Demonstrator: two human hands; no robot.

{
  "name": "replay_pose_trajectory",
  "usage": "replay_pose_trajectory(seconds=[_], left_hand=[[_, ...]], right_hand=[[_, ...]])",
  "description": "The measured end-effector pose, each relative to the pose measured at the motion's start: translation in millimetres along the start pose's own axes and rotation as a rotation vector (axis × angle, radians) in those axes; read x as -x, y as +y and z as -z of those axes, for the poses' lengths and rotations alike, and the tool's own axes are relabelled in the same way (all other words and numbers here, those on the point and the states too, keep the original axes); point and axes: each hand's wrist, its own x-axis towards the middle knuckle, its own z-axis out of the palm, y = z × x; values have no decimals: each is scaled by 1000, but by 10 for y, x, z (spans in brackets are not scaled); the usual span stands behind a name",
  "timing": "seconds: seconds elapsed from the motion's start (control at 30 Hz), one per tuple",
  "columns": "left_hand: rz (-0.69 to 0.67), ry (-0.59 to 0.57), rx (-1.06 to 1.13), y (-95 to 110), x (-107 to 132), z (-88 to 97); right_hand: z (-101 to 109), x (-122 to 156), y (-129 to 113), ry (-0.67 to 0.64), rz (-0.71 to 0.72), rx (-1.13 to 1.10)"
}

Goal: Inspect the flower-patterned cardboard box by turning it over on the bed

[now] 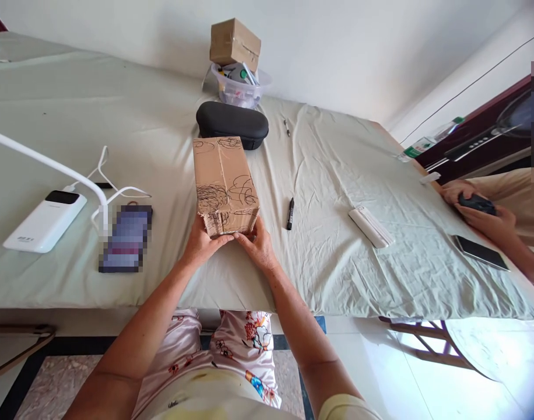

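A brown cardboard box (223,169) with black scribbles on its top lies on the cloth-covered table in front of me. My left hand (204,240) grips the near left corner of the box, its thumb along the front lower edge. On the near right corner, my right hand (257,242) holds it in the same way, and the two thumbs almost meet. The fingers under or behind the sides are partly hidden. Just beyond the box is a black zip case (232,121). To its right lies a black marker (290,214).
Left are a white power bank (46,221), a cable and a phone (126,239). Behind stands a plastic basin (241,93) under another carton (235,44). A pen (287,128), a white pack (371,226) and a dark phone (481,252) lie rightward, near another person's hands (496,219) holding a black object.
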Motion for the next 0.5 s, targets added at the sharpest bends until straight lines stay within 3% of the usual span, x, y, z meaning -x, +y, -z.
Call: replay_pose_trajectory(seconds=[0.2, 0.5], left_hand=[[42, -10, 85, 50, -3, 6], [100, -49, 77, 125, 8, 26]], right_hand=[[-39, 5, 111, 31, -69, 38], [-16, -1, 97, 69, -83, 105]])
